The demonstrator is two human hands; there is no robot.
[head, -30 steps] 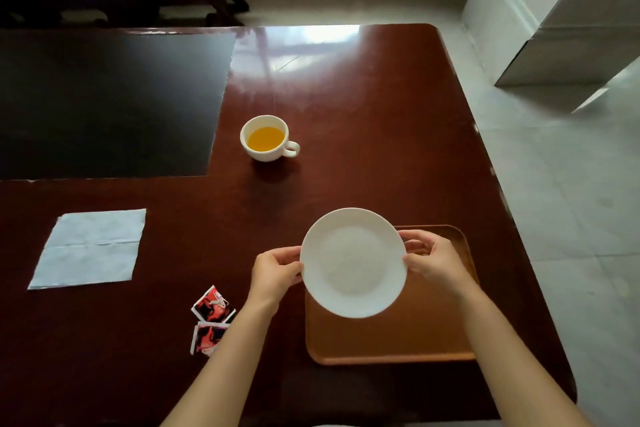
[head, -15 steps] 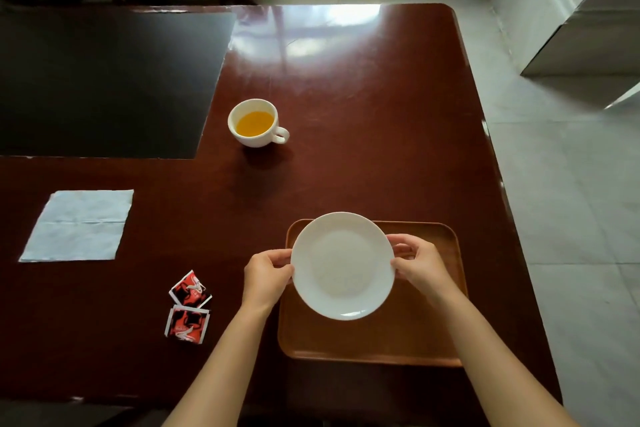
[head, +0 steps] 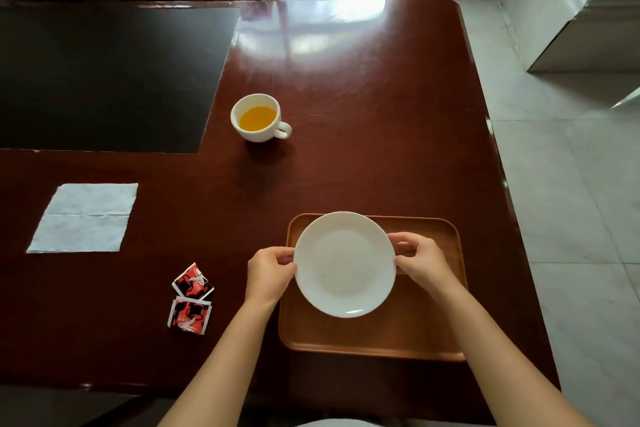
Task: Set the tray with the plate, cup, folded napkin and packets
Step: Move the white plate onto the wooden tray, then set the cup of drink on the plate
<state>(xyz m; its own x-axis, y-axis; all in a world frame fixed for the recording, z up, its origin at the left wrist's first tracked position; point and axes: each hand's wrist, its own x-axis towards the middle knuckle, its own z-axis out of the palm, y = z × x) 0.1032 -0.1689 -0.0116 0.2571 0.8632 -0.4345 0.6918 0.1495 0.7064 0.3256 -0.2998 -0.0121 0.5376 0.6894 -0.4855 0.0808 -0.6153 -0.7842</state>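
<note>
Since the earlier frames the plate (head: 344,263) has drifted further in over the tray (head: 374,336) and looks lower. Before, it hung over the tray's near-left corner; now it sits over the back-left part, its far rim just past the tray's back edge. Camera tilted too, so some of that shift is only the view moving.

Both hands are on it. The left hand (head: 269,272) pinches the left rim, thumb on top and the other fingers curled underneath. The right hand (head: 420,262) does the same on the right rim, its fingers tucked beneath. Both are closed on the plate and nothing else.

My guess is the plate is basically at set-down, so step one of four is nearly done. Honestly can't tell whether it's already resting on the tray or hovering just above, since there's no clear gap or shadow to go by.

Everything else is untouched on the table (head: 363,163). The packets (head: 191,300), two red and black ones, lie just left of the left fingers. The napkin (head: 85,217) is further left, flat with one crease, so still to be folded I reckon. The cup (head: 259,117), with orange liquid inside, stands well beyond the fingers, handle pointing right.

Packet print is too small to read. The plate hides the tray beneath it, and the arms are cut off at the frame bottom.
</note>
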